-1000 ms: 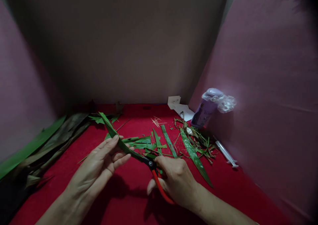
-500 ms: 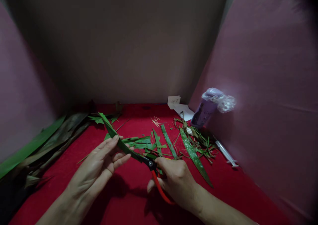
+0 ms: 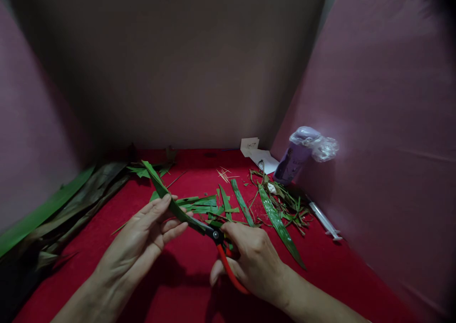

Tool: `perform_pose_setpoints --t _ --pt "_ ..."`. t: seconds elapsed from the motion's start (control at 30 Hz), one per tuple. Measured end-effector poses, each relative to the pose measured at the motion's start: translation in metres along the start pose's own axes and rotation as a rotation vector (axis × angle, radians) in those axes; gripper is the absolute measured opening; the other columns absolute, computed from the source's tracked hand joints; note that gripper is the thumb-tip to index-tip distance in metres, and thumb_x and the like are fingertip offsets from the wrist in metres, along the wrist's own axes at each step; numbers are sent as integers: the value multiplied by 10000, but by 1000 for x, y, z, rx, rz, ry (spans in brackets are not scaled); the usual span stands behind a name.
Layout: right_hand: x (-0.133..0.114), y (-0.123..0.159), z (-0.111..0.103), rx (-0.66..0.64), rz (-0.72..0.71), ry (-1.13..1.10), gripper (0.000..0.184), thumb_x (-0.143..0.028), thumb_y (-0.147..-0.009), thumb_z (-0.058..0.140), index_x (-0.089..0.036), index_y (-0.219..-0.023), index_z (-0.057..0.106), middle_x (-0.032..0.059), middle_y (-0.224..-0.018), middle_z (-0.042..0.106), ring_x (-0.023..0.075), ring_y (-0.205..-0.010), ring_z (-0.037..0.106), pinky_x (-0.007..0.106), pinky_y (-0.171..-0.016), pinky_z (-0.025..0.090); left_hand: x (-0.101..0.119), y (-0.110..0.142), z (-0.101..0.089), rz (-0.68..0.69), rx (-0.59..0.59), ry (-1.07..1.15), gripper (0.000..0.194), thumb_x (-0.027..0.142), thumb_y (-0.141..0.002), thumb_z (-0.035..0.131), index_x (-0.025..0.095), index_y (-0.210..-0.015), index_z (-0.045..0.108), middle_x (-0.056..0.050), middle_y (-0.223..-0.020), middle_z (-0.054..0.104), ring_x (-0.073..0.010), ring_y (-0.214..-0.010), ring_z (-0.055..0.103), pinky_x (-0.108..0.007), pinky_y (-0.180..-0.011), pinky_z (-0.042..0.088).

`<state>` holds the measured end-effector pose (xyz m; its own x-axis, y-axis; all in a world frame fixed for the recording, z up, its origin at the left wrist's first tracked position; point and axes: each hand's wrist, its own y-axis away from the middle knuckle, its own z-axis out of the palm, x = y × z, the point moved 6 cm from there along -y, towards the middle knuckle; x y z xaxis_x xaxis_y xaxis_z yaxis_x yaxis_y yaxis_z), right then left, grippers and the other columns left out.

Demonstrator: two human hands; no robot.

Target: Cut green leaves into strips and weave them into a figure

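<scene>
My left hand (image 3: pixel 147 230) pinches a long green leaf strip (image 3: pixel 156 183) between thumb and fingers, its pointed end up to the left. In my right hand (image 3: pixel 251 251) is a pair of scissors (image 3: pixel 228 268) with red handles and dark blades. The blades lie along the lower end of the leaf strip; how far they have cut cannot be made out. Behind the hands, cut green leaf pieces (image 3: pixel 203 205) lie on the red cloth (image 3: pixel 185 289).
To the left lie large green and dried leaves (image 3: pixel 81 194). Toothpicks (image 3: pixel 224 174) and white paper (image 3: pixel 263 160) are further back. On the right are stems (image 3: pixel 292 204), a glossy leaf (image 3: pixel 278 221), a purple plastic-wrapped bottle (image 3: pixel 294 156) and a syringe (image 3: pixel 325 220) beside the pink wall (image 3: pixel 392 171).
The scissors and my right hand have shifted very slightly, with the blades a little further onto the leaf strip. My left hand stays almost still.
</scene>
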<state>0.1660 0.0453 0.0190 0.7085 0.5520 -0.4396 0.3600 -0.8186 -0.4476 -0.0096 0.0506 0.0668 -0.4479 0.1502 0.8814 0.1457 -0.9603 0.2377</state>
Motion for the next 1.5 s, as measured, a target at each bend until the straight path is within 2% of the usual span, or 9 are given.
perform_pose_setpoints --t 0.3,0.4,0.53,0.8,0.97,1.1,1.27,1.4,1.5 --pt "3 2 3 -25 2 0 410 -563 -743 627 -178 -720 488 6 -625 552 142 -551 520 246 -526 357 -6 1 1 -35 -41 -13 112 274 -668 759 257 -766 705 7 -865 744 -217 -858 691 -277 -722 593" --pt "2 2 3 -8 -16 6 401 -553 -756 623 -178 -711 488 -2 -603 552 139 -534 520 247 -520 352 -12 -10 -4 -72 -33 -42 135 309 -667 753 255 -781 704 -13 -873 746 -260 -911 679 -324 -722 598" --pt "-1 2 1 21 -43 11 409 -556 -766 612 -175 -681 488 -8 -563 548 130 -493 510 244 -499 349 -24 -31 -13 -148 -15 -75 130 327 -635 761 242 -698 687 -12 -762 743 -287 -856 690 -345 -658 608" --pt "-2 3 0 77 -53 18 432 -570 -772 599 -161 -657 514 -10 -493 547 124 -433 530 229 -450 335 -28 -34 -17 -140 -22 -69 95 322 -682 724 247 -724 683 -5 -771 740 -242 -777 698 -327 -672 605" --pt "3 3 2 49 -11 -43 444 -580 -760 605 -150 -679 530 16 -512 581 118 -416 513 224 -448 362 -30 -36 -18 -144 -47 -61 52 294 -709 706 256 -729 678 15 -754 739 -211 -702 693 -318 -669 598" --pt "7 2 2 3 43 -131 364 -503 -798 610 -143 -801 552 32 -577 626 114 -435 493 225 -488 399 -33 -35 -14 -184 -130 -20 72 271 -690 734 238 -729 685 20 -697 727 -156 -545 655 -281 -598 598" --pt "10 1 -1 -33 151 -291 259 -371 -775 668 -171 -882 541 -41 -523 576 98 -439 384 214 -481 370 -43 -29 -4 -243 -246 -70 155 236 -637 792 188 -716 667 5 -669 705 -140 -525 647 -262 -508 582" --pt "14 -1 -3 -28 254 -423 214 -254 -721 700 -192 -832 528 -97 -448 484 85 -444 304 197 -436 299 -53 -19 5 -283 -402 -181 150 293 -750 707 154 -732 654 -33 -658 695 -130 -548 635 -210 -471 529" --pt "15 -2 -1 -43 289 -525 156 -194 -731 656 -197 -809 521 -96 -453 512 81 -437 333 193 -430 287 -56 -15 10 -252 -495 -244 194 317 -799 652 143 -712 645 -37 -619 674 -103 -503 578 -189 -457 484"
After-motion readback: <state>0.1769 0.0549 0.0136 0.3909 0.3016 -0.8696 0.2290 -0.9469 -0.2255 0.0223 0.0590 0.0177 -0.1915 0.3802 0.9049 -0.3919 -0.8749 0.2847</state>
